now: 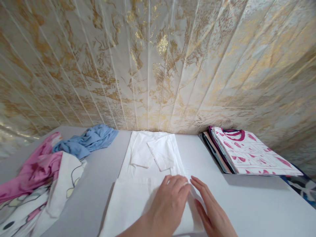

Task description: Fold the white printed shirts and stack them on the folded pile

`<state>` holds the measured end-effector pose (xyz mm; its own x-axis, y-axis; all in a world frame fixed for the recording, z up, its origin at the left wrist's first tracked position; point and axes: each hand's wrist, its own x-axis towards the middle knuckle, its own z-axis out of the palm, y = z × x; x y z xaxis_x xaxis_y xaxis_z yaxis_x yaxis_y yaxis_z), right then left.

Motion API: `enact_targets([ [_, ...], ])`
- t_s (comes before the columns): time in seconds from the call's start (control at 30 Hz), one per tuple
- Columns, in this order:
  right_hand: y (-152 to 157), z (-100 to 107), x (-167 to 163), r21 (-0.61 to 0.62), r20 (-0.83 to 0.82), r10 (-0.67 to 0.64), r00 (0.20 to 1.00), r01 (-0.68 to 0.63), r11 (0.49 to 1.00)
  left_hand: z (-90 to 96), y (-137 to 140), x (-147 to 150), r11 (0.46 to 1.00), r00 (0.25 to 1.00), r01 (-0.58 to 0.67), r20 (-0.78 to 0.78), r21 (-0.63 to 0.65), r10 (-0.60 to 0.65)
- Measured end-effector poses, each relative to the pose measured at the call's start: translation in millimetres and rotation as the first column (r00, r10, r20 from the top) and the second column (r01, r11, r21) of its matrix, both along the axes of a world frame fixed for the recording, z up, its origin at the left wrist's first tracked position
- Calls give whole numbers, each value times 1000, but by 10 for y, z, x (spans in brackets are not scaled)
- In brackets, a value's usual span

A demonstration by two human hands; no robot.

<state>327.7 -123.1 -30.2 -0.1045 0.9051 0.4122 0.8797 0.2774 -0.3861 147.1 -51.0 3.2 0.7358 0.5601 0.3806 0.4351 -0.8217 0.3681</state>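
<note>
A white shirt (133, 200) lies lengthwise in front of me, its two short sleeves (160, 151) folded inward over the far part. Its near part is doubled over into a flat, wide panel. Across the right side of this panel rests my left hand (170, 200), palm down, fingers slightly bent and side by side; its thumb is hidden. My right hand (212, 207) is at the panel's right edge, fingers stretched out and thumb apart, its fingertips close to those of the left. Neither hand visibly grips the cloth.
On the left lie crumpled clothes: a blue one (86, 141), a pink one (39, 168) and a white printed one (66, 181). A stack of folded clothes (247, 151) stands at the back right, a dark patterned cloth (302, 187) beside it. A gold-patterned curtain (148, 65) hangs behind the pale table (259, 210).
</note>
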Motion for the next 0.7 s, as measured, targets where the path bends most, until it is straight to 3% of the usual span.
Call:
enact_targets([
  [0.13,53,-151,-61,45,173,102,980,-111,993,-290,-208,-148,988,976,131,-186,84,-113],
  [0.23,78,-181,-83,25,263,112,958,-122,992,-450,-237,-234,975,964,168,-232,143,-132],
  [0.43,51,-158,-139,60,219,98,971,-114,992,-429,-233,-342,963,969,161,-219,215,-113],
  [0.6,72,-214,-163,77,286,113,951,-141,987,-404,-281,-534,933,966,167,-241,318,-91],
  [0.7,169,-56,-312,91,241,85,967,-110,990,-365,-358,-794,926,979,90,-202,366,-15],
])
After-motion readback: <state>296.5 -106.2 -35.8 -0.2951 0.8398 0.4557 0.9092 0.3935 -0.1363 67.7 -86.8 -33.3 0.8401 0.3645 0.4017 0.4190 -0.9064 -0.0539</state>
